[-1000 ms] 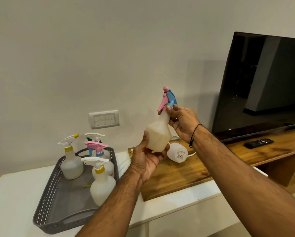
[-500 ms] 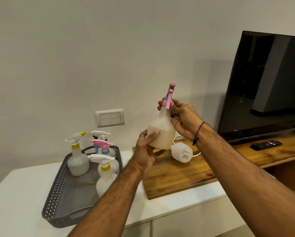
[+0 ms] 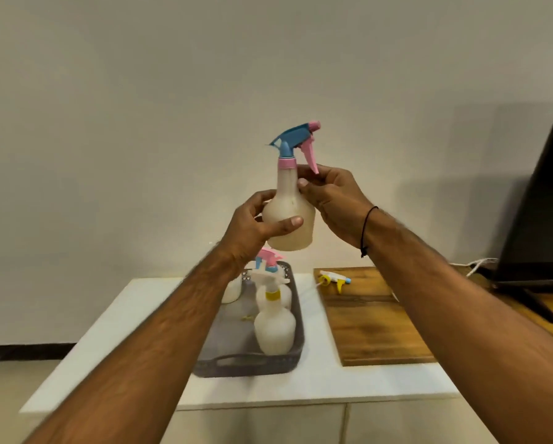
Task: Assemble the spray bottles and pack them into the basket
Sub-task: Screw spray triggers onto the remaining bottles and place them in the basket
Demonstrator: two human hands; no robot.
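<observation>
While held upright in the air above the grey basket (image 3: 296, 318), the spray bottle (image 3: 289, 216) sits in both hands: left hand (image 3: 256, 225) grip wrapped around its body, right hand (image 3: 333, 197) grip pinching the neck below the blue-pink trigger head (image 3: 296, 137). Basket on white tabletop (image 3: 131, 318) holds a yellow-collared bottle (image 3: 273, 322). Loose trigger head (image 3: 334, 280) lies on wooden board (image 3: 371, 328).
</observation>
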